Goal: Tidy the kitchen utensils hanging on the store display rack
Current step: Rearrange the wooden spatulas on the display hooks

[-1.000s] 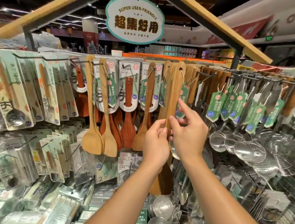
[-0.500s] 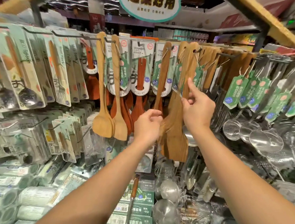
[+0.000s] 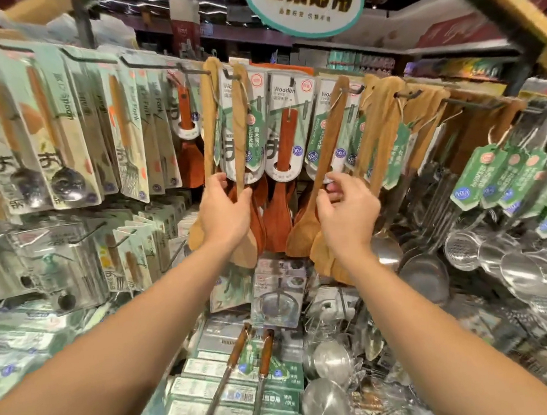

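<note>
Wooden utensils hang in a row on the rack's hooks. My left hand grips the handles of two light wooden spatulas that hang left of centre; their blades show below my wrist. Behind them hang carded reddish wooden spatulas. My right hand is loosely curled beside the slanting handle of a wooden spoon and plainly holds nothing. A bunch of wooden spatulas with green tags hangs just right of it.
Carded spoons and forks fill the hooks at left. Steel skimmers and ladles with green tags hang at right. Boxed goods, steel ladles and two wood-handled utensils lie on the shelf below. An oval sign hangs overhead.
My left hand moved left from the middle spoon and took hold of the two light spatulas. My right hand let go of the spatula bunch and dropped lower.
</note>
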